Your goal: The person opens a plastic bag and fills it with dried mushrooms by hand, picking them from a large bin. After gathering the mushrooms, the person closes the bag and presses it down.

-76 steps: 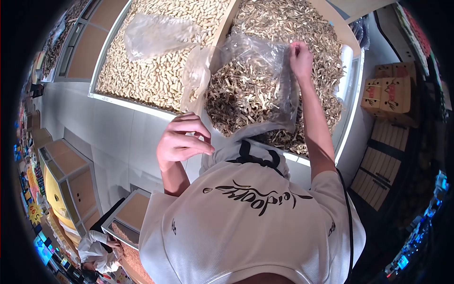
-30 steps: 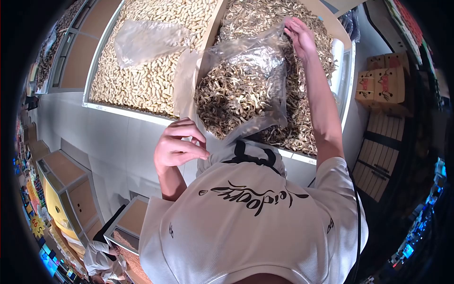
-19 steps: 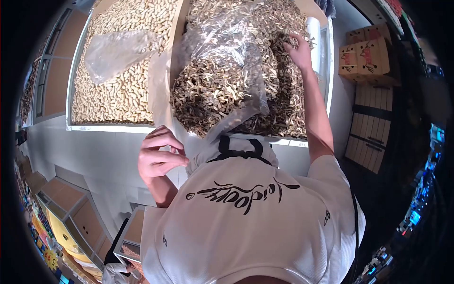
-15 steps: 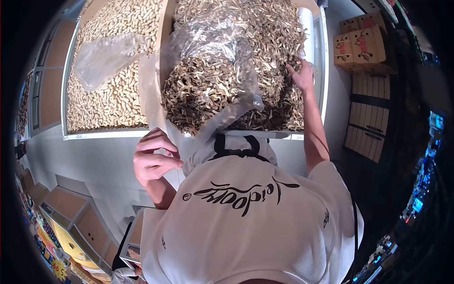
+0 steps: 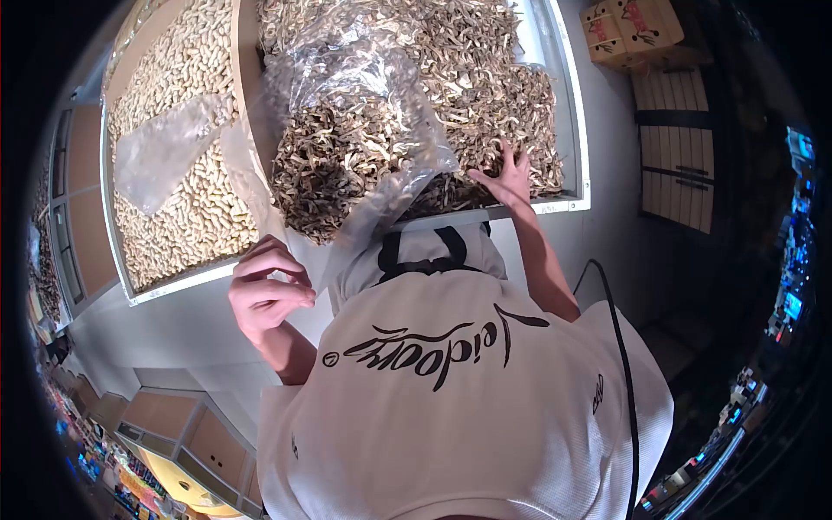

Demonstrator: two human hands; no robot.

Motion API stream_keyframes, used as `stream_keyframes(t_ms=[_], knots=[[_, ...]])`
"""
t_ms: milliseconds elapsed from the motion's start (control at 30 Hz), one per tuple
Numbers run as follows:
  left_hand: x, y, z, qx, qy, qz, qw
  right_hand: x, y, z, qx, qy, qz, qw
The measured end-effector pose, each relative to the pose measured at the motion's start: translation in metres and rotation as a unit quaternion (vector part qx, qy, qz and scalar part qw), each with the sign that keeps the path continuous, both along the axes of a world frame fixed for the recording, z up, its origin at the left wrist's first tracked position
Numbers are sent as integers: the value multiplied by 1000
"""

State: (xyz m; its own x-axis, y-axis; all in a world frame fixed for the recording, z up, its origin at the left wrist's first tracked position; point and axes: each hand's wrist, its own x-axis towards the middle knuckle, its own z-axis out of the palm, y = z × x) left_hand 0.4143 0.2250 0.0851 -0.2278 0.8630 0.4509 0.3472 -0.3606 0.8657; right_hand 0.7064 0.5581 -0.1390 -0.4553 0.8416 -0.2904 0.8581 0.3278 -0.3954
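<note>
Brown and pale dried strips, which look like sliced dried mushrooms [image 5: 485, 95], fill the right part of a white-edged bin [image 5: 568, 95]. A clear plastic bag [image 5: 334, 74] lies over them, with a heap of the strips showing at its mouth. My left hand [image 5: 270, 282] is just outside the bin's front edge, fingers curled and closed at the bag's near edge. The exact grip is partly hidden. Over the strips near the front right corner, my right hand [image 5: 511, 180] has its fingers spread, with nothing held in them.
Left of a divider [image 5: 249, 95] are peanuts in shells [image 5: 173, 243], with a plastic sheet [image 5: 165, 152] on top. Printed cardboard boxes [image 5: 633, 30] sit at the upper right above slatted crates [image 5: 680, 156]. A black cable [image 5: 620, 338] hangs by my right side.
My right hand has come back from the bin's right side toward its front edge, fingers spread. My left hand keeps its curled pose by the bag. The whole view has shifted and turned.
</note>
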Motion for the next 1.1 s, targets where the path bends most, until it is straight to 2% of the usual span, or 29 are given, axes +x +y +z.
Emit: stream_keyframes(t_ms=[233, 433, 500, 567, 633, 733, 767, 833, 867, 900, 1000, 1100], knots=[[0, -7, 3, -8, 4, -18, 1000, -24, -41, 13, 23, -73, 5, 997], [5, -11, 2, -18, 2, 17, 1000, -24, -44, -5, 48, -39, 7, 998], [8, -14, 4, -13, 22, 66, 998, -25, -37, -15, 58, -47, 2, 997], [13, -16, 9, -17, 30, 110, 993, -20, -36, -25, 90, -6, 17, 996], [21, -21, 11, -26, 47, 156, 986, -18, -37, -18, 73, -9, 15, 997], [32, -25, 11, -17, 57, 201, 978, -16, -38, -16, 108, 9, 19, 994], [34, -30, 5, -23, 59, 220, 974, -16, -38, -19, 179, 7, 41, 983], [44, -30, -1, -9, 32, 272, 962, -15, -35, -24, 240, 23, 76, 967], [50, -35, -8, -11, -22, 299, 954, -14, -31, -24, 259, 43, 98, 960], [56, -36, -16, 6, -53, 331, 942, -14, -29, -21, 230, 46, 94, 968], [62, -35, -39, 53, -47, 455, 888, -14, -21, -19, 201, 73, 95, 972], [73, -38, -69, 56, -151, 505, 848, -10, -17, -20, 184, 100, 90, 974]])
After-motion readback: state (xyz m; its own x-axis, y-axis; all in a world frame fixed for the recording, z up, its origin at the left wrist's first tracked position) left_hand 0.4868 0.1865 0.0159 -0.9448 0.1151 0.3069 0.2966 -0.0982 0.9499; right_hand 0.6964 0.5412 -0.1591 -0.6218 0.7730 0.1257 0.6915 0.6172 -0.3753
